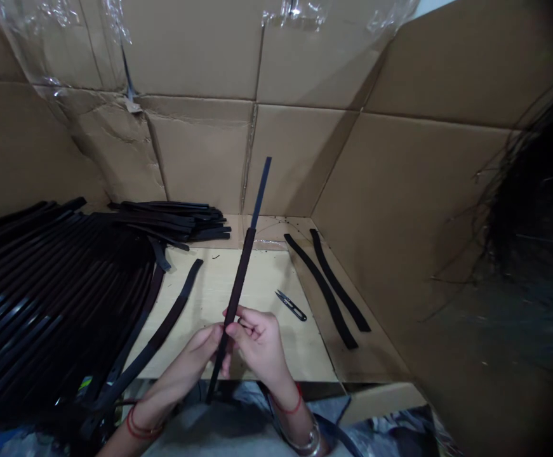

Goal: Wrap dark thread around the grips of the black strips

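One strip [241, 279], two hands on it! The left hand [209, 341] pinches it near its lower end, and the right hand [259, 339] grips it too, thumb pressed in just beside. Up it slants over the table [271, 273], far end before the cardboard [200, 146]. Right of it lie one pair of snips [291, 305] and, farther right, two black bands [324, 285]. Left, one curved band [176, 308]; then two heaps, a big stack [57, 285] and a smaller far pile [171, 222], too crowded to count.
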The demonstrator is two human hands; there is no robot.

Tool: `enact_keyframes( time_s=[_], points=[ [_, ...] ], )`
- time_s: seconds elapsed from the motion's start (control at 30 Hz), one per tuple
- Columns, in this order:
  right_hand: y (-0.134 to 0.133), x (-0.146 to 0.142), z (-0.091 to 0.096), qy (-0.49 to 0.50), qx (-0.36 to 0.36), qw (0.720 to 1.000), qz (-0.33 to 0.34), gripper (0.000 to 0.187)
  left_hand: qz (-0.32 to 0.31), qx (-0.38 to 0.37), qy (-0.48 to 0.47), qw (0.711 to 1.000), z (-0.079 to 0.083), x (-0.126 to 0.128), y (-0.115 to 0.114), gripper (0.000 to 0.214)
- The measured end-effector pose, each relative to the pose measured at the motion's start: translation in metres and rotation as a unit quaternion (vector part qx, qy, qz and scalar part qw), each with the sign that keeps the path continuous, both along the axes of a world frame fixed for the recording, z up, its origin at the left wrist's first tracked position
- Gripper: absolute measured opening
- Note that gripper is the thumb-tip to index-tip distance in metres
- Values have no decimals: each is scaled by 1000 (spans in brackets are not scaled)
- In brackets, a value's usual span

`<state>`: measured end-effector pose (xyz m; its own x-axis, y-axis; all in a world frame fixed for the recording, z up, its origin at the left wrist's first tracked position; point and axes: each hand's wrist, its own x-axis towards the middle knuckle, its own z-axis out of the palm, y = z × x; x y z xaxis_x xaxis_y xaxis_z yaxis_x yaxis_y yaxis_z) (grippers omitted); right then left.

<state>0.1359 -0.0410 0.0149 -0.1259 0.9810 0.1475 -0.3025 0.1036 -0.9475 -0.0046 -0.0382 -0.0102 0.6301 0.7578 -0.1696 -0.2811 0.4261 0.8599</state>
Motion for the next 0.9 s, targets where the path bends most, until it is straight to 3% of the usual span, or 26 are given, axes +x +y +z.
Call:
enact_keyframes(
  time_s=[0.03,0.1,0.3,0.57,0.73,0.9],
  points=[
    [-2,-1,3,-27,8,1000,-13,32,45,13,14,999,4,0,-1,46],
    [-4,-4,7,-95,29,994,-47,31,70,-2,21,997,9,1,-2,46],
    [-5,-9,6,-128,42,989,-53,22,67,-64,-42,995,0,7,0,50],
    [-13,-13,11,-234,109,955,-147,24,38,-117,-87,989,-7,8,0,53],
    [-6,-10,4,-122,61,990,-39,24,-4,-131,-164,978,2,2,1,58],
    [1,-4,-2,-58,54,996,-35,26,-106,-151,-242,953,8,-2,2,61]
  ],
)
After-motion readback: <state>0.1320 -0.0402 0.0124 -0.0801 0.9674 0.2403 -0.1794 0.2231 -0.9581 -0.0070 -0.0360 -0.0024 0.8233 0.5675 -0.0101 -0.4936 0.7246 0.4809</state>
